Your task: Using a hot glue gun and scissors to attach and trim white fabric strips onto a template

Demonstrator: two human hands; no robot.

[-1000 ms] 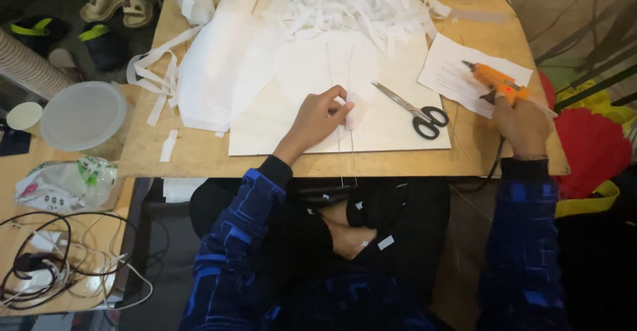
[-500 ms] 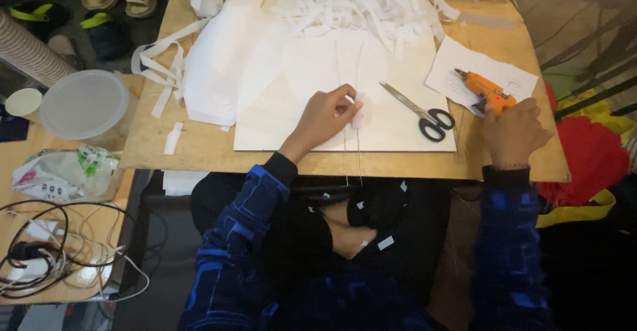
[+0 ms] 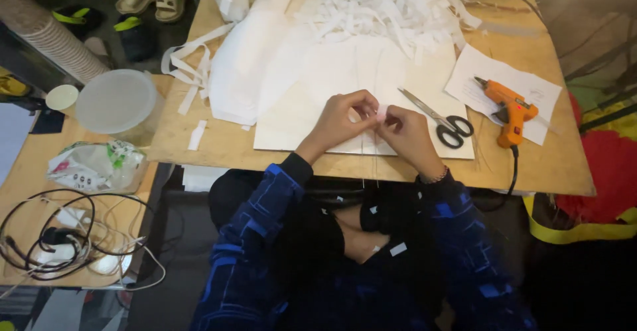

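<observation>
Both hands meet over the white sheet (image 3: 312, 105) on the wooden table (image 3: 551, 165) — left hand (image 3: 342, 120) and right hand (image 3: 405, 132) pinch a small pale paper piece (image 3: 380, 113) between fingertips, fingers curled tight around it. A thin thread runs down from the piece toward the table edge. Black-handled scissors (image 3: 441, 120) lie just right of the right hand; orange glue gun (image 3: 507, 108) rests on a paper further right — untouched. Pile of white strips (image 3: 391, 5) at the table's far side.

Scissors (image 3: 441, 123) right of the hands (image 3: 375, 124) — glue gun (image 3: 507, 109) farther right.
</observation>
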